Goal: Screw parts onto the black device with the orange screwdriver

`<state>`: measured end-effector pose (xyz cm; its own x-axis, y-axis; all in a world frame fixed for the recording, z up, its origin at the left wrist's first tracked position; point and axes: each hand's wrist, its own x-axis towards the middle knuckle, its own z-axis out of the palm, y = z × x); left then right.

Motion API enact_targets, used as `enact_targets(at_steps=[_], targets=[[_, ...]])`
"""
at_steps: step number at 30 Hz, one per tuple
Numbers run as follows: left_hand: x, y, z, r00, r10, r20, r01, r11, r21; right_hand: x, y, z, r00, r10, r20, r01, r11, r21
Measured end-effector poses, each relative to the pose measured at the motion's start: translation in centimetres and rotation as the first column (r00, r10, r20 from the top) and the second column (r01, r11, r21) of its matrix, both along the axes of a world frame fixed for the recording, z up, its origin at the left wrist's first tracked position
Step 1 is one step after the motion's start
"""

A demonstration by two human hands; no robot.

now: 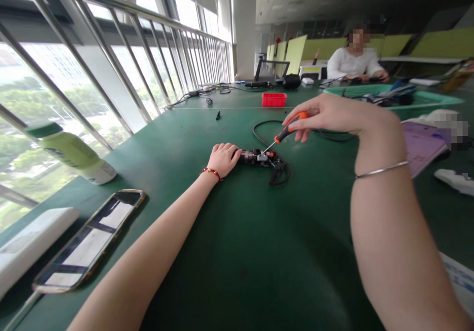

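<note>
My left hand point(222, 158) is closed over the left end of a small dark electronic part point(256, 157) lying on the green table point(237, 252). A black cable point(278, 173) runs from that part and loops back across the table. My right hand point(323, 117) grips an orange-and-black screwdriver point(288, 129) by the handle. Its thin metal tip points down-left and touches the part's right side.
A phone point(91, 239) lies face up at the near left beside a white object point(29, 244) and a green-capped bottle point(70, 152). A red bin point(274, 99) and cables sit farther back. A purple sheet point(422, 145) and a green tray point(414, 101) lie right. Another person in white sits at the far end.
</note>
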<state>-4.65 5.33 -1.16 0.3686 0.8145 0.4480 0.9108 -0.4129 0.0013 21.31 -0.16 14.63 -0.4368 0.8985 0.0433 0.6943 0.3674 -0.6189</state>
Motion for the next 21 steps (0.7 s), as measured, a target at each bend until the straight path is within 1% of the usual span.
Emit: enact_targets(at_steps=[5,10,21], targets=[[0.01,-0.03,0.04,1.0,-0.008,0.019,0.008,1.0,-0.009,-0.02,-0.02,-0.08,1.0,-0.007,-0.013,0.007,1.0,0.005],[-0.02,-0.02,0.04,1.0,-0.001,0.002,0.001,1.0,-0.001,-0.04,-0.09,0.02,1.0,-0.023,-0.014,0.023,1.0,0.008],[0.1,-0.1,0.15,1.0,0.001,0.001,-0.001,1.0,-0.009,0.06,0.26,0.04,1.0,-0.01,0.007,0.01,1.0,-0.008]])
